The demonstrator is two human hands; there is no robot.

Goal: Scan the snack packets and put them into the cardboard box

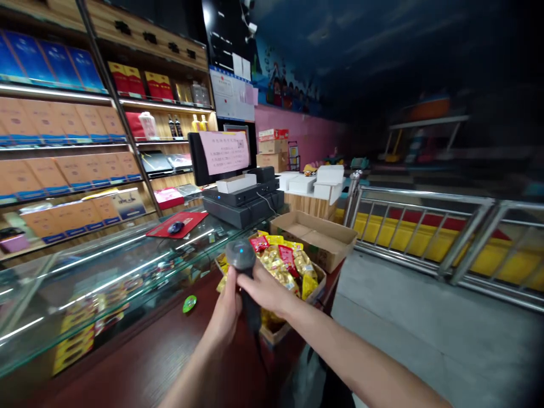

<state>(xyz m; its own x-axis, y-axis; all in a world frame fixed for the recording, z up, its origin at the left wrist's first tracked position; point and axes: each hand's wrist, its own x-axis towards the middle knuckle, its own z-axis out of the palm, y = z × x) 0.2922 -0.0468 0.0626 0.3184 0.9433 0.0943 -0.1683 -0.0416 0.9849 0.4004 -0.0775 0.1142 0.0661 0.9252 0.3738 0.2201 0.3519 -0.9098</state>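
Note:
Between my two hands is a dark handheld barcode scanner (241,255) with a small blue light on its head. Its black handle points down towards me, and a cord trails from the lower end. My left hand (226,306) presses against the left side of the scanner. From the right, my right hand (266,289) closes around the upper handle, its thumb across the front. Just behind and right of the hands, a cardboard box (317,290) holds gold, yellow and red packets (287,260). A green round item (189,304) lies on the brown counter to the left.
An open cardboard box (312,224) stands behind the packets. A monitor (198,158) on a black cash register unit (238,207) is at the back. A mouse (175,227) rests on a red mat. The glass counter (140,283) runs left; a metal railing (425,198) stands right.

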